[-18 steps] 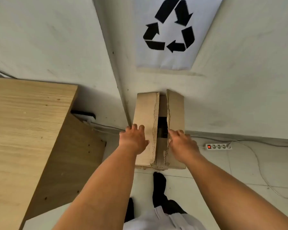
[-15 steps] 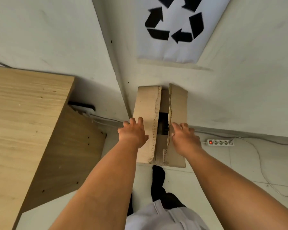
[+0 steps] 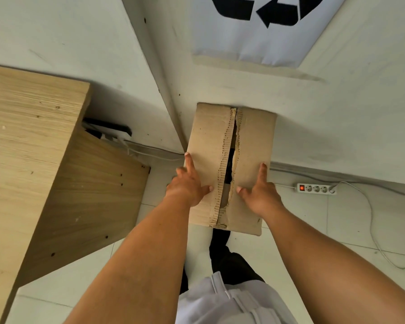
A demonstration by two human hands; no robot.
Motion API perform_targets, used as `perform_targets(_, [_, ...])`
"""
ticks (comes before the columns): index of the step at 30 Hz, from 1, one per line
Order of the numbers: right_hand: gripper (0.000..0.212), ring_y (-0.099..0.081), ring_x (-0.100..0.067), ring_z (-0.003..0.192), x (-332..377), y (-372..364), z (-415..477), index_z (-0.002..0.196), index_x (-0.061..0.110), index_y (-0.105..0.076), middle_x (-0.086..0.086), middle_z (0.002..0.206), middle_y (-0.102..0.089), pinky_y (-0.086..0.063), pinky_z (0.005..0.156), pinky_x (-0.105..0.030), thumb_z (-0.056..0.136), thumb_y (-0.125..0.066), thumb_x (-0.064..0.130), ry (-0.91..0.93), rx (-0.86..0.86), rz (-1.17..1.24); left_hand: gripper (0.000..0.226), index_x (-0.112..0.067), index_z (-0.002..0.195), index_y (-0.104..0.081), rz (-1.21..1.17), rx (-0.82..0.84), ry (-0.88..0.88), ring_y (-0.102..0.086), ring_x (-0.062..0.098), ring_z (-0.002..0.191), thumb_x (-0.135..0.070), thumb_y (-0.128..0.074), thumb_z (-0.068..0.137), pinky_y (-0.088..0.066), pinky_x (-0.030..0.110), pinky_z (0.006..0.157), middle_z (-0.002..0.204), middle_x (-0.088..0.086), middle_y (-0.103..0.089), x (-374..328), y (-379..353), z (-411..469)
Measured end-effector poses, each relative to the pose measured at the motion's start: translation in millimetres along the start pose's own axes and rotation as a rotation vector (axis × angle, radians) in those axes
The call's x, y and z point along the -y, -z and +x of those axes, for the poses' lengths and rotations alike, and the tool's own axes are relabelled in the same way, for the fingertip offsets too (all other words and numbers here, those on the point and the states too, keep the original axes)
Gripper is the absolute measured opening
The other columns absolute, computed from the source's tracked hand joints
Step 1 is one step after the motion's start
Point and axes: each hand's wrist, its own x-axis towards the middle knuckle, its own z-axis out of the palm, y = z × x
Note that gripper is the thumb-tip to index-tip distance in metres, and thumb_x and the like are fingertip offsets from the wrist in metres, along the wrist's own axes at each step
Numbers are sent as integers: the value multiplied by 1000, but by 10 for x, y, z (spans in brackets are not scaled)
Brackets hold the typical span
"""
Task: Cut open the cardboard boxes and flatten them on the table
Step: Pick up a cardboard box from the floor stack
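Head view: you look down along both forearms to a box at the foot of the wall.
Table: your wooden table (image 3: 28,160) stands well to the left, apart from the box. Flattening belongs there, so the box likely has to travel over.
Left hand: your left hand (image 3: 187,185) lies against the box's left edge, fingers straight and thumb across the top flap, pressing rather than curling round anything.
Box: the cardboard box (image 3: 208,141) sits between your hands near the wall corner, its top flaps parted along a ragged middle seam. Whether it rests on the floor I cannot tell.
Right hand: your right hand (image 3: 260,195) mirrors this on the right flap, fingers extended, squeezing inward, probably to lift.
Power strip: the power strip (image 3: 316,188) lies on the floor right of the box.
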Motion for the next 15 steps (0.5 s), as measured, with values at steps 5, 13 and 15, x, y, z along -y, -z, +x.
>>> perform_targets(5, [101, -55, -29, 112, 33, 6, -97, 153, 45, 18, -11, 133, -41, -50, 93, -45, 94, -64, 45, 47, -11, -6, 111, -25, 157, 19, 31, -80, -38, -49, 38, 126, -53, -66, 90, -49, 51, 101, 147, 19, -32, 17, 1, -34])
perform_targets(13, [96, -52, -31, 119, 127, 8, -611, 155, 44, 10, -11, 138, -39, -47, 99, -45, 94, -63, 46, 71, -113, 48, 98, -24, 154, -4, 63, -264, -185, -50, 36, 123, -58, -67, 87, -50, 48, 99, 140, 17, -39, 248, 217, -391])
perform_targets(15, [94, -52, -31, 120, 151, -21, -794, 156, 44, 9, -11, 141, -36, -48, 99, -44, 94, -62, 45, 86, -159, 79, 96, -25, 153, -8, 42, -334, -242, -49, 35, 124, -61, -67, 86, -47, 48, 102, 138, 15, -41, 352, 279, -528])
